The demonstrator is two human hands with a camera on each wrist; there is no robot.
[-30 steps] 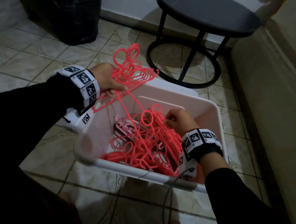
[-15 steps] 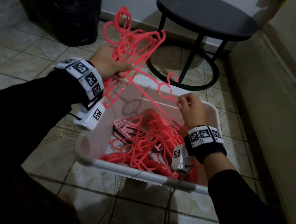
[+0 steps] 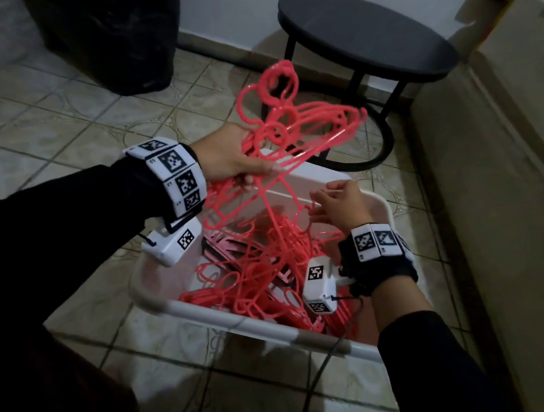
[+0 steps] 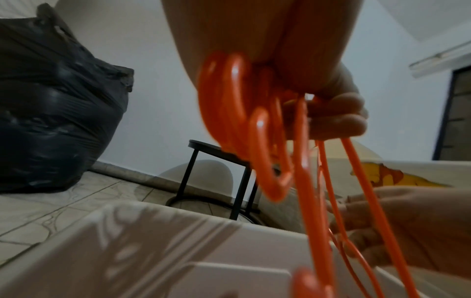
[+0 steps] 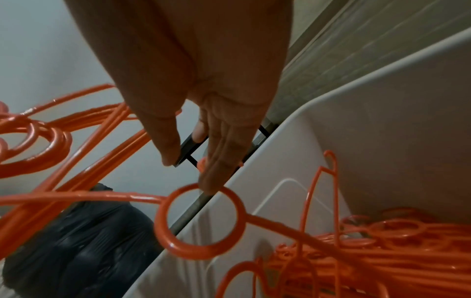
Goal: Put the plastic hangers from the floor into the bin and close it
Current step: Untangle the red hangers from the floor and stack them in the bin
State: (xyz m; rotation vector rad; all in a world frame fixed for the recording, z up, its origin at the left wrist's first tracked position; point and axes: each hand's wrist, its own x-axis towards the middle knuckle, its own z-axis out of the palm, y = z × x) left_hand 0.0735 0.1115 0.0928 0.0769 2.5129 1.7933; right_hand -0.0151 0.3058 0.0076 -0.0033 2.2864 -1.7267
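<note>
Above the white bin [image 3: 252, 323] on the tiled floor, the left hand [image 3: 232, 158] grips a bundle of coral hangers [image 3: 302, 122]; the right hand [image 3: 340, 202], fingers loosely extended, touches one hanger's ring. More hangers fill the bin.

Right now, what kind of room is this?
Probably a room in a home: tiled floor, a small round black side table, a full black plastic bag, and a white bin of hangers.
</note>
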